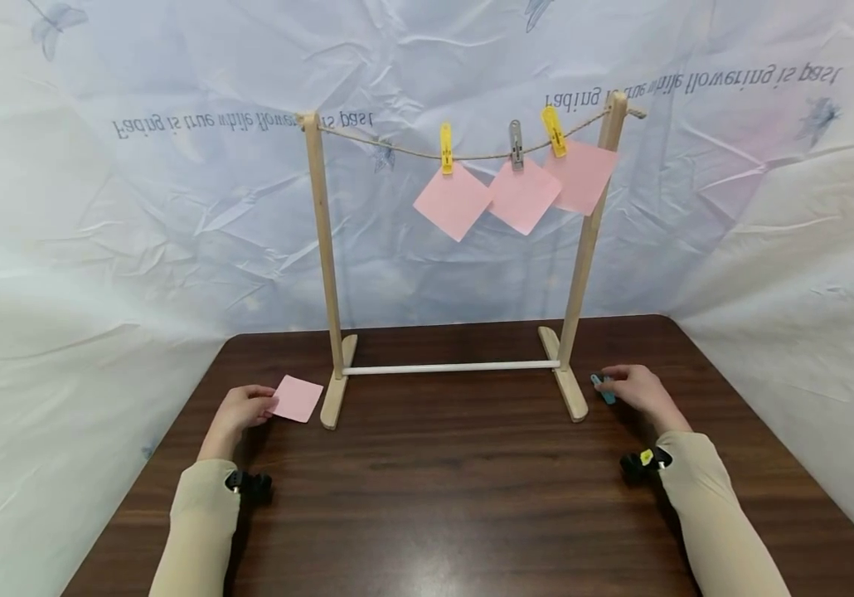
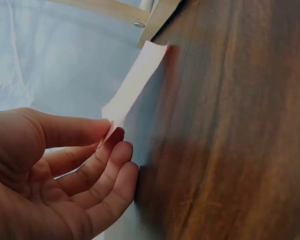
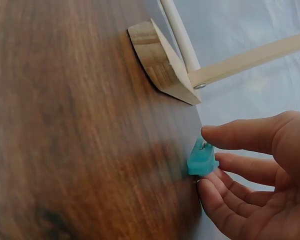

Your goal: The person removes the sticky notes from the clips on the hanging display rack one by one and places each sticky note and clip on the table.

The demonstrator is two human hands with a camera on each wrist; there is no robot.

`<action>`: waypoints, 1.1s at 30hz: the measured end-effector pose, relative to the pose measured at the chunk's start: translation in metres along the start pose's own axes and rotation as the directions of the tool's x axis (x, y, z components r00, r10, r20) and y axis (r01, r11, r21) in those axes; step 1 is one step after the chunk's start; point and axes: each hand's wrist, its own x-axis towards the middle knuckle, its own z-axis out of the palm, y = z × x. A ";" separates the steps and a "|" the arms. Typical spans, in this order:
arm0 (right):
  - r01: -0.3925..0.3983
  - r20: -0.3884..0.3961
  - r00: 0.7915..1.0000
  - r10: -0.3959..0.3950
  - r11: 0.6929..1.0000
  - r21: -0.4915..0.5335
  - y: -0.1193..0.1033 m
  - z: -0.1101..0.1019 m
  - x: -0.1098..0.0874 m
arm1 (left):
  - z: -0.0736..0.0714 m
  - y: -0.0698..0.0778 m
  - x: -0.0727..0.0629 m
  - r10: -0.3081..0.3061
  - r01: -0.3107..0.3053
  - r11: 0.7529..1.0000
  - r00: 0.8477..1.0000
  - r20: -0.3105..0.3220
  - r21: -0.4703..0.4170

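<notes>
My left hand (image 1: 244, 409) pinches a pink square paper (image 1: 298, 399) by one edge, just left of the rack. In the left wrist view the paper (image 2: 135, 80) is slightly bent and tilts up from the table, gripped between thumb and fingertips. Right of the rack, my right hand (image 1: 639, 388) holds a teal clothespin (image 1: 605, 390) low over the table. The right wrist view shows this clothespin (image 3: 202, 159) between the thumb and fingers.
A wooden rack (image 1: 326, 249) carries a sagging twine line (image 1: 405, 151). Three pink papers (image 1: 453, 201) hang towards its right side, from two yellow clothespins (image 1: 446, 149) and a grey clothespin (image 1: 516, 145). Printed cloth (image 1: 173, 207) surrounds the brown table (image 1: 434, 464).
</notes>
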 end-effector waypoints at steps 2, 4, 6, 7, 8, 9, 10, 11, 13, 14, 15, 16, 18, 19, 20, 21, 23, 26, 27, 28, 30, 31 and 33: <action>-0.001 0.003 1.000 0.001 1.000 0.004 0.000 0.000 0.001 | 0.000 -0.001 0.000 -0.009 0.009 1.000 1.000 -0.004 0.010; -0.002 0.003 1.000 0.002 1.000 0.007 0.001 0.001 0.001 | 0.000 -0.002 0.000 -0.007 0.007 1.000 1.000 0.002 0.023; -0.008 -0.001 1.000 0.008 1.000 0.013 0.002 0.001 0.002 | -0.001 -0.001 -0.001 -0.003 0.003 0.999 1.000 0.011 0.041; -0.013 -0.003 1.000 0.013 1.000 0.018 0.003 0.001 0.003 | -0.001 0.000 -0.001 -0.005 0.005 0.999 1.000 0.011 0.051; -0.016 -0.005 1.000 0.016 1.000 0.021 0.004 0.002 0.003 | 0.000 0.000 -0.001 -0.003 0.002 0.998 1.000 0.014 0.060; -0.020 -0.007 1.000 0.020 1.000 0.023 0.004 0.002 0.004 | 0.000 0.001 -0.001 0.000 -0.001 0.998 1.000 0.016 0.067; -0.021 -0.009 1.000 0.021 0.999 0.025 0.005 0.002 0.004 | 0.000 0.001 -0.001 0.000 -0.001 0.997 1.000 0.016 0.071; -0.022 -0.010 1.000 0.022 0.999 0.030 0.005 0.002 0.005 | 0.000 0.002 -0.001 -0.002 0.001 0.997 1.000 0.015 0.079; -0.020 -0.007 1.000 0.020 0.999 0.046 0.005 0.002 0.005 | 0.000 0.001 0.000 -0.010 0.009 0.996 1.000 0.009 0.088; -0.019 -0.004 1.000 0.020 0.998 0.056 0.005 0.002 0.005 | 0.000 0.001 0.001 -0.014 0.013 0.996 1.000 0.007 0.090; -0.022 0.000 1.000 0.022 0.997 0.069 0.005 0.003 0.005 | -0.001 0.000 0.001 -0.019 0.019 0.995 1.000 0.005 0.094; -0.025 0.003 1.000 0.025 0.996 0.081 0.005 0.003 0.005 | -0.001 0.000 0.001 -0.025 0.025 0.995 1.000 0.003 0.097; -0.036 0.012 0.999 0.035 0.994 0.105 0.006 0.003 0.005 | -0.001 -0.001 0.001 -0.035 0.035 0.994 0.999 0.000 0.102; -0.044 0.013 0.999 0.043 0.993 0.114 0.006 0.003 0.005 | -0.001 -0.001 0.001 -0.034 0.033 0.995 0.999 0.003 0.099; -0.049 0.013 0.999 0.048 0.991 0.122 0.006 0.003 0.005 | -0.001 -0.001 0.001 -0.034 0.033 0.995 0.999 0.003 0.098; -0.052 0.012 0.999 0.051 0.991 0.126 0.006 0.003 0.004 | -0.001 -0.002 0.001 -0.033 0.033 0.995 0.999 0.002 0.098; -0.052 0.008 0.999 0.051 0.990 0.131 0.006 0.004 0.004 | -0.001 -0.002 0.002 -0.034 0.034 0.995 0.999 -0.001 0.094; -0.050 0.004 0.999 0.050 0.990 0.131 0.005 0.004 0.003 | -0.001 -0.002 0.001 -0.038 0.038 0.995 0.999 -0.004 0.094; -0.049 0.004 0.999 0.049 0.990 0.129 0.005 0.004 0.003 | -0.001 -0.002 0.001 -0.039 0.039 0.995 0.999 -0.003 0.096; -0.049 0.005 0.999 0.049 0.991 0.127 0.006 0.004 0.003 | -0.001 -0.002 0.001 -0.037 0.037 0.995 0.999 0.001 0.095; -0.053 0.006 0.999 0.052 0.991 0.125 0.006 0.004 0.003 | -0.002 -0.002 0.000 -0.039 0.038 0.994 0.999 0.004 0.101; -0.056 0.005 0.998 0.055 0.991 0.125 0.006 0.004 0.004 | -0.002 -0.002 0.001 -0.040 0.040 0.994 0.999 0.003 0.101; -0.060 0.001 0.998 0.060 0.990 0.124 0.006 0.004 0.004 | -0.002 -0.002 0.001 -0.038 0.037 0.994 0.999 0.007 0.103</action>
